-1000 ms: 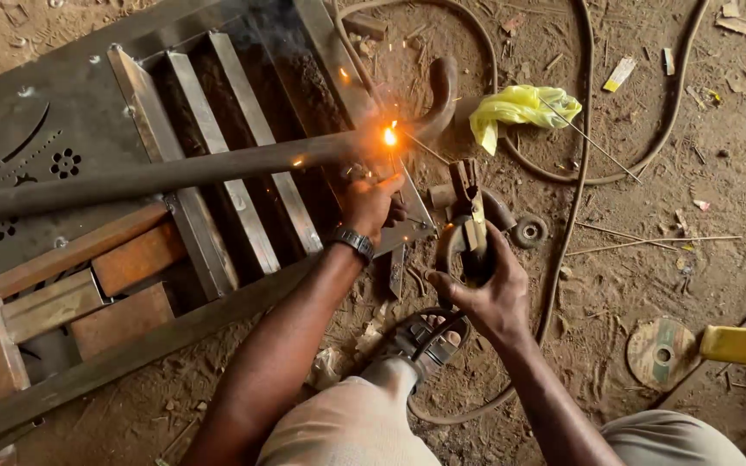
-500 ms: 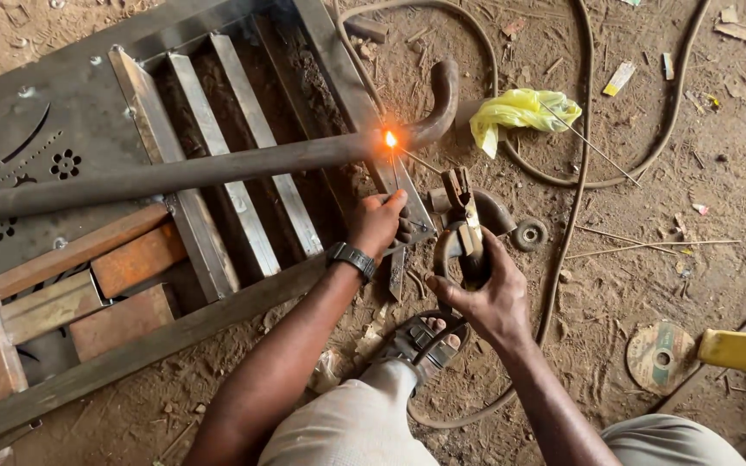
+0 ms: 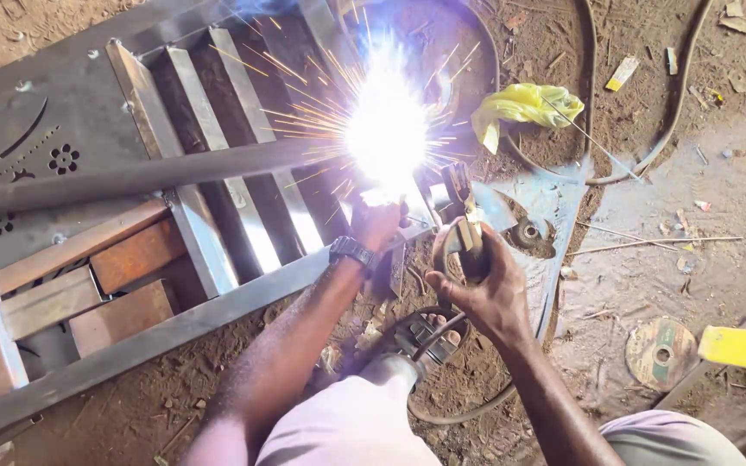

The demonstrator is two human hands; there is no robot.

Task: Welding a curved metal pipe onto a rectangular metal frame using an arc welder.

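Steel frame [image 3: 218, 311], right hand [image 3: 485, 289] gripping electrode holder [image 3: 468, 229]

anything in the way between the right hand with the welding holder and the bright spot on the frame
Nothing visible blocks it. The right hand grips the electrode holder just right of the arc on the metal frame. The left hand rests on the frame directly below the sparks, beside that line, not across it. Glare hides the rod tip.
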